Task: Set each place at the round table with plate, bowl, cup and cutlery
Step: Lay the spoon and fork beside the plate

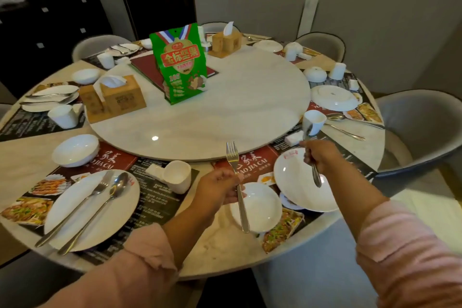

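My left hand point(220, 186) grips a steel fork point(237, 182) upright, tines up, over a white bowl point(260, 210) at the near edge. My right hand point(318, 155) holds a spoon point(315, 175) by its middle above a white plate point(300, 187) that sits tilted on a printed placemat point(280, 232). A white cup point(313, 121) stands just beyond the right hand. To the left, a set place has a plate point(92, 210) with fork and spoon on it, a bowl point(75, 150) and a cup point(178, 176) lying on its side.
A round marble turntable point(225, 117) carries a green snack bag point(181, 62), two wooden tissue boxes point(117, 97) and a red menu. Other places with plates, bowls and cups ring the table. Grey chairs point(422, 132) stand around it; a dark cabinet is at far left.
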A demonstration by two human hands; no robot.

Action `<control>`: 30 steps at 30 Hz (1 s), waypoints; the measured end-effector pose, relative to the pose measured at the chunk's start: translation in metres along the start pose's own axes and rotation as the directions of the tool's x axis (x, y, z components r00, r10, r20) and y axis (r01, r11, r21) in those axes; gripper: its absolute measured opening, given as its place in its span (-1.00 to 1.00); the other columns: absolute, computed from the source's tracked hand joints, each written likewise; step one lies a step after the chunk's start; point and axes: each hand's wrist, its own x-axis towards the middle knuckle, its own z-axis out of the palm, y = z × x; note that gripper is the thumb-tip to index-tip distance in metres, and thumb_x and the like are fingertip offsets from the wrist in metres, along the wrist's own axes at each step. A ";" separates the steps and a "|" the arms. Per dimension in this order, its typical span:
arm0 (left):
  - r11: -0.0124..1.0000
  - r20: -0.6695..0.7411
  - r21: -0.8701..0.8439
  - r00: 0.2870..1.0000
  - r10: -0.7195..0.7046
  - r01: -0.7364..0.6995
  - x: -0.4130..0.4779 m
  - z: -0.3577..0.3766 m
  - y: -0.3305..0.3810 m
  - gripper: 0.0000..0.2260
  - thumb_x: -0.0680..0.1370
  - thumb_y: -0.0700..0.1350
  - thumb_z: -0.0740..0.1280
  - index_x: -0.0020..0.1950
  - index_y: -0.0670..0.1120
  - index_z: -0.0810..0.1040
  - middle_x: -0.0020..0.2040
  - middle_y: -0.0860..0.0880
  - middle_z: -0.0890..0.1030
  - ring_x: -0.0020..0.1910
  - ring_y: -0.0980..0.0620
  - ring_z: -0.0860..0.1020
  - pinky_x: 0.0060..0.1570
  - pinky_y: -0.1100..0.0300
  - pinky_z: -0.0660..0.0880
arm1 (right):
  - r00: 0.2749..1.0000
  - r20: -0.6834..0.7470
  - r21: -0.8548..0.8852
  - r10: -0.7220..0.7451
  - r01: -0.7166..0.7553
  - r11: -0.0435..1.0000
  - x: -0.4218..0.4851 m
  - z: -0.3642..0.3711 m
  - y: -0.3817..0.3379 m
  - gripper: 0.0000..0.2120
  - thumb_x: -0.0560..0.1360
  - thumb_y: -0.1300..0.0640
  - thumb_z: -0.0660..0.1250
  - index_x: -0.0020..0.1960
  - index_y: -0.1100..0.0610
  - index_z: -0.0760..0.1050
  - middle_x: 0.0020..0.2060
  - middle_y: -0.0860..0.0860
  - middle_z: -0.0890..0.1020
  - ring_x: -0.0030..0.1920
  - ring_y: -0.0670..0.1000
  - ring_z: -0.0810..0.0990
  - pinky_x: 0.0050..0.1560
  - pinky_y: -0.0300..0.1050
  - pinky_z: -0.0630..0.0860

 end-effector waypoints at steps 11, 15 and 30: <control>0.983 0.087 0.080 0.982 -0.170 0.163 0.026 0.073 -0.009 -0.82 0.47 -0.13 0.43 0.00 -0.18 0.58 -0.16 -0.09 0.67 -0.23 0.03 0.63 -0.31 0.29 0.55 | 0.919 0.050 -0.733 -0.391 0.299 0.611 0.026 -0.053 0.065 -0.76 0.52 0.33 0.22 0.09 0.26 0.62 0.01 0.20 0.66 0.01 0.20 0.58 -0.05 -0.15 0.37; 0.976 0.094 0.065 0.973 -0.212 0.207 0.035 0.087 -0.010 -0.80 0.46 -0.17 0.44 0.02 -0.21 0.57 -0.15 -0.11 0.66 -0.25 0.01 0.63 -0.35 0.28 0.57 | 0.915 0.031 -0.722 -0.402 0.299 0.625 0.036 -0.054 0.076 -0.75 0.51 0.32 0.20 0.01 0.26 0.65 -0.04 0.19 0.67 -0.03 0.16 0.58 -0.08 -0.16 0.36; 0.933 0.108 0.229 0.945 -0.310 0.279 0.094 0.154 -0.017 -0.68 0.46 -0.24 0.44 0.15 -0.35 0.49 -0.16 -0.18 0.61 -0.31 0.03 0.58 -0.36 0.33 0.55 | 0.881 0.034 -0.630 -0.473 0.386 0.674 0.048 -0.053 0.085 -0.79 0.50 0.26 0.26 -0.20 0.14 0.64 -0.17 0.15 0.61 -0.12 0.12 0.55 -0.05 -0.09 0.41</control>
